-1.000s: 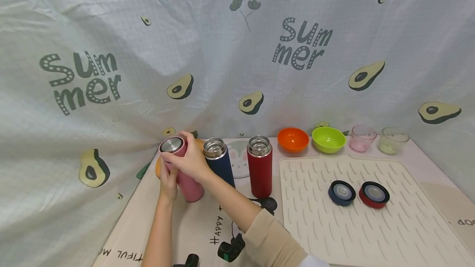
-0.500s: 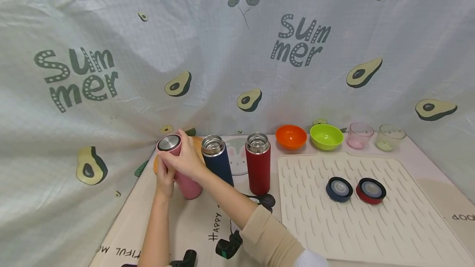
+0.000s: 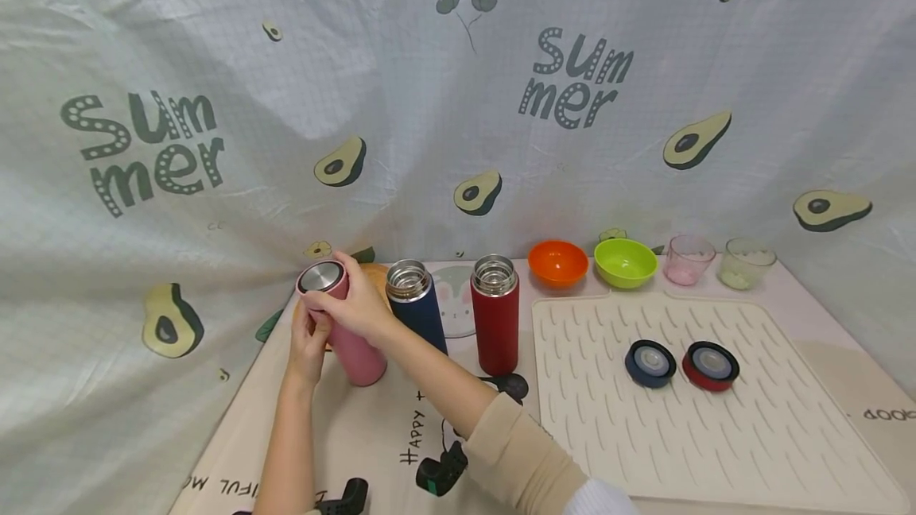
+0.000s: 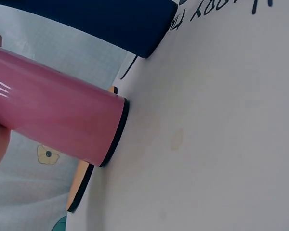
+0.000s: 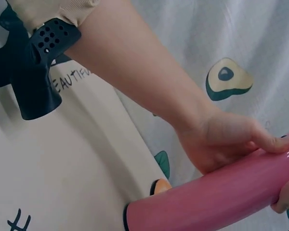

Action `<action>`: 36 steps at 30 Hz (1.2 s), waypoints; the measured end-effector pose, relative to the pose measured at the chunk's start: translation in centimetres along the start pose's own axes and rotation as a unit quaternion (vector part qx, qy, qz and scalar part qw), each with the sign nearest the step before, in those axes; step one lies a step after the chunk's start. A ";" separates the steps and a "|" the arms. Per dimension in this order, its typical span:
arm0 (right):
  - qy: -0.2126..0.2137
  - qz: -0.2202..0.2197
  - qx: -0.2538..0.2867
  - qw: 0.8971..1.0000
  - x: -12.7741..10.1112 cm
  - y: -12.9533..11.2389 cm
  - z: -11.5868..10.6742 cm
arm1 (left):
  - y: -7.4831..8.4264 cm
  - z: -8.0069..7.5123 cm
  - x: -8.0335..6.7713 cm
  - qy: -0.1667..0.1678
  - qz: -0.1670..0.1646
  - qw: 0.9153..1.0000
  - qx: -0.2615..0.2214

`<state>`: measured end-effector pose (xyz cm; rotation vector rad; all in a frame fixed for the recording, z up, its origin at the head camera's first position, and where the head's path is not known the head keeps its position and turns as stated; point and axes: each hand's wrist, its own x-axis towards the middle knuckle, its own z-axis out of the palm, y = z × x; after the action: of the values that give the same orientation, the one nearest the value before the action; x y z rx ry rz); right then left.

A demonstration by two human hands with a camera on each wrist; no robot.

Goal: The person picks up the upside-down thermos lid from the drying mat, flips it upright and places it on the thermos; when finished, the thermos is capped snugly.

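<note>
A pink vacuum flask (image 3: 360, 358) stands on the table at the left in the head view, its steel-topped lid (image 3: 322, 276) on its mouth. My left hand (image 3: 309, 346) holds the flask's upper body. Above it, my right hand (image 3: 360, 302) grips round the lid, thumb in front and fingers behind. In the left wrist view, the flask's black-edged base (image 4: 116, 132) is on the table. Just right of the flask stand a navy flask (image 3: 422, 320) and a red flask (image 3: 495, 328), both lidless with steel rims.
On a ribbed cream mat (image 3: 594, 420) at the right lie a navy lid (image 3: 650, 364) and a red lid (image 3: 711, 366). Behind it stand an orange bowl (image 3: 558, 264), a green bowl (image 3: 626, 264), a pink glass (image 3: 689, 260) and a greenish glass (image 3: 746, 264). A printed curtain (image 3: 401, 102) backs the table.
The head view has shifted slightly, so everything sits a little further left. Both hands stay on the pink flask, with the left fingers slightly shifted. The other flasks and lids have not moved.
</note>
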<state>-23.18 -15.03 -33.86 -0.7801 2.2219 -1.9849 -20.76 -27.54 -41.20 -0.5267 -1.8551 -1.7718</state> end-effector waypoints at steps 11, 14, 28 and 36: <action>-0.016 -0.001 0.001 1.000 0.3 0.0 0.0 | -0.4 0.1 0.0 0.013 0.009 0.999 -0.042; -0.020 -0.003 -0.018 1.000 0.5 0.0 -0.1 | -0.5 0.2 0.0 0.012 0.008 0.999 -0.044; -0.014 0.008 0.031 0.999 0.0 0.4 -0.2 | -1.0 0.8 -0.1 0.029 0.014 0.999 -0.044; 0.011 -0.014 0.007 1.000 0.0 0.7 0.3 | -1.1 0.7 -0.3 0.030 0.007 0.998 -0.054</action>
<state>-23.28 -15.24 -34.55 -0.7961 2.2192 -2.0298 -21.23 -26.92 -42.23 -0.5197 -1.7177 -1.8661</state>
